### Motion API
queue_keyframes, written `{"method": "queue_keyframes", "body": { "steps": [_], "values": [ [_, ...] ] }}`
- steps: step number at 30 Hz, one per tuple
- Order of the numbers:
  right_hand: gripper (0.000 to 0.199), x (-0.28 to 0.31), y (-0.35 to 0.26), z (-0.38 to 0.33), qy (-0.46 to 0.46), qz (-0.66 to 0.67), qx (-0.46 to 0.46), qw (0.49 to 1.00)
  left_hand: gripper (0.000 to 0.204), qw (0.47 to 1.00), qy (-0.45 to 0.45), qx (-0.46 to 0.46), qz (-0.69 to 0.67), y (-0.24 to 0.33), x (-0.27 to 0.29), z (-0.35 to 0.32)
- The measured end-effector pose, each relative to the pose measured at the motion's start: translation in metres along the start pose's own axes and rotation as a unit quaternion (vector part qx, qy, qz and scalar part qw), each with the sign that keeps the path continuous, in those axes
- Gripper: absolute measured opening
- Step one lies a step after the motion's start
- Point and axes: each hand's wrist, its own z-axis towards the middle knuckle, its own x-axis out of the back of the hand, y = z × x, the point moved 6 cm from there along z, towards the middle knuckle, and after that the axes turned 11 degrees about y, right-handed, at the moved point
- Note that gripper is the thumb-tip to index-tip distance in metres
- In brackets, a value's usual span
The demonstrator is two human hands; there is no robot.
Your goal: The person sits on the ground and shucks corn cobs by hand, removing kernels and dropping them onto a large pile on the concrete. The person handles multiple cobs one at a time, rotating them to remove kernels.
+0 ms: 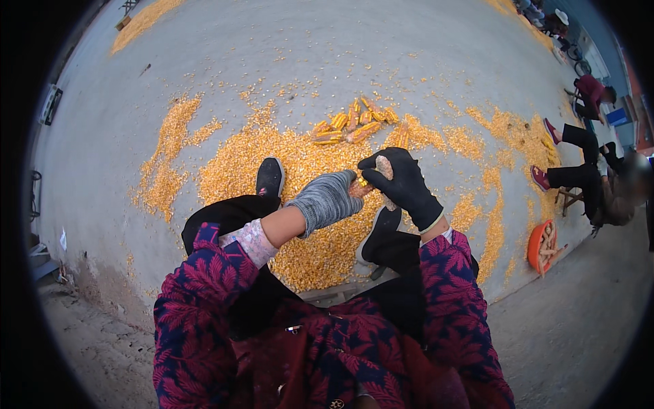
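My left hand point(321, 202), in a grey knit glove, is closed around a partly shelled corn cob point(361, 187) with some yellow kernels still on it. A black glove covers my right hand point(407, 189), its fingers curled around a pale, stripped cob point(385, 168). Both hands meet in front of me, the stripped cob crossing the end of the other one. Below them spreads a heap of loose corn kernels point(310, 249) between my feet. Several unshelled corn cobs point(354, 123) lie in a cluster at the heap's far edge.
An orange basin point(533, 247) holding bare cobs stands at the right. Beyond it, a person in dark trousers point(575, 177) sits on a low stool, with others farther back. More kernel strips point(170, 146) lie scattered across the grey concrete floor point(225, 48). My shoe point(270, 176) touches the heap.
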Motion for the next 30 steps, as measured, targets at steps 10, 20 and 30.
{"method": "queue_keyframes", "body": {
  "steps": [10, 20, 30],
  "values": [
    [0.029, -0.009, 0.058, 0.011, 0.096, -0.036, -0.211, 0.972, 0.018, 0.966, 0.112, -0.151, 0.179, 0.012, 0.001, 0.001],
    [0.025, 0.016, 0.025, 0.001, 0.100, 0.121, -0.132, 0.979, 0.032, 0.997, 0.026, -0.016, 0.071, -0.001, -0.006, 0.013],
    [0.039, -0.049, 0.054, -0.012, 0.043, -0.062, -0.205, 0.976, 0.022, 0.992, -0.006, -0.037, 0.123, -0.003, -0.032, -0.004]
  ]
}}
